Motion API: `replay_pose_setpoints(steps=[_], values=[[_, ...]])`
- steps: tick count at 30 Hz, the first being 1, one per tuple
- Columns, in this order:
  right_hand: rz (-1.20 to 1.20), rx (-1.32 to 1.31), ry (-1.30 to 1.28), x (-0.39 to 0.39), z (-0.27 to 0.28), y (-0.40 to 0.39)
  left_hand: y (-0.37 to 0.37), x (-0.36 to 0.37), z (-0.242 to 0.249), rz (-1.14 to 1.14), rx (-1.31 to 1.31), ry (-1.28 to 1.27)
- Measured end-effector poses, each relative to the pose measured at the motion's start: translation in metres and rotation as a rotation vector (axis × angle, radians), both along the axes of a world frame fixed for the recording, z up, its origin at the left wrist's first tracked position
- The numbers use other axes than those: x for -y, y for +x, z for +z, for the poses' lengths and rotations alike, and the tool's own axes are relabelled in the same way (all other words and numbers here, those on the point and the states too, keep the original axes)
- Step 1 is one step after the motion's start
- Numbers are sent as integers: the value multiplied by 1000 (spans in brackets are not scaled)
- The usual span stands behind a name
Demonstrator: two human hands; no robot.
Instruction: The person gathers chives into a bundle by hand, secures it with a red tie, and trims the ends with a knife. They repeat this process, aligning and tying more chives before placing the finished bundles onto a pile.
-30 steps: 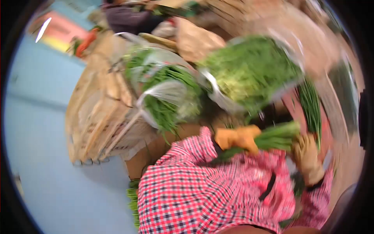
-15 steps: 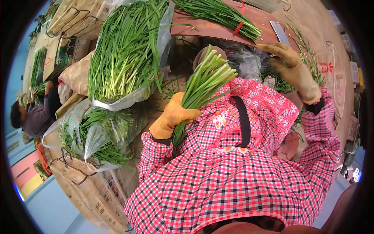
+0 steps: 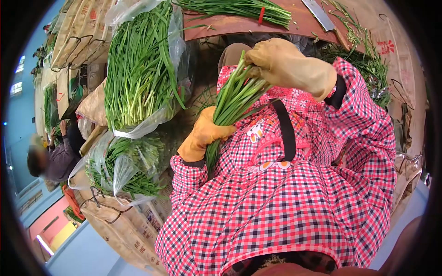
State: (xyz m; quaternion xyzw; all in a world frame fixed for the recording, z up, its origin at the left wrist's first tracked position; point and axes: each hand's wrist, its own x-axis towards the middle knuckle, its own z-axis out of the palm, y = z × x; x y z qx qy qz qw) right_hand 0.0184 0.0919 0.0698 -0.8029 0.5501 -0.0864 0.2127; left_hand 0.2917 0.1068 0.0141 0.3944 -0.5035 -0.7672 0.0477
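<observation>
My left hand (image 3: 204, 134), in a yellow work glove, grips a bunch of green chives (image 3: 232, 101) around its middle, held upright in front of my red checked apron. My right hand (image 3: 289, 64), also gloved, closes on the pale cut ends at the top of the same bunch. A flat metal blade (image 3: 318, 9) lies on the brown board (image 3: 294, 23) beyond my hands, beside a tied bundle of chives (image 3: 239, 8) with a red band.
A large plastic bag of chives (image 3: 138, 69) stands at the left, a smaller bag (image 3: 124, 165) below it. Brown paper sacks (image 3: 115, 230) line the lower left. Another person (image 3: 50, 156) works at the far left. Loose trimmings (image 3: 363, 60) lie at the right.
My right hand left the blade on the board and came back onto the top of the bunch. The left hand keeps its grip; the view settled after a fast head turn.
</observation>
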Motion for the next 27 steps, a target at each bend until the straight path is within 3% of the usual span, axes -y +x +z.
replay_pose_setpoints(steps=[2, 3, 4, 6, 9, 12, 13, 16, 19, 20, 22, 25, 27], values=[[83, -152, 81, 5, -1, -10, 3, 2, -4, -78, 0, 13], [98, 81, -52, 2, -15, -28, 6, 1, -5, -69, -22, 44], [49, -5, -111, 6, -18, -42, 8, -1, -5, -60, -45, 75], [-116, 196, -180, 4, -18, -72, 12, -1, -5, -38, -55, 101], [-371, -502, 205, 4, 19, -74, 17, 0, -1, 3, -25, 95], [-139, 398, 55, -13, -17, -78, 17, 4, 2, -9, -56, 72], [-196, 596, 218, -14, -3, -56, 17, 5, 1, -8, -48, 64], [-128, 610, 15, -10, -12, -9, 5, 2, 7, 52, -22, 48], [-361, 664, -112, 7, -24, -13, 5, 7, 1, 46, -38, 43], [-513, 649, -379, 8, -24, -22, 7, 8, -3, 59, -38, 37], [-421, 623, -119, 17, -48, -89, 18, 14, -5, 103, -63, 31], [-468, 980, 410, -31, -39, -65, 22, 18, -7, 178, -153, 52], [-380, 1001, 597, -49, -55, -41, 21, 22, -3, 219, -195, 98]])
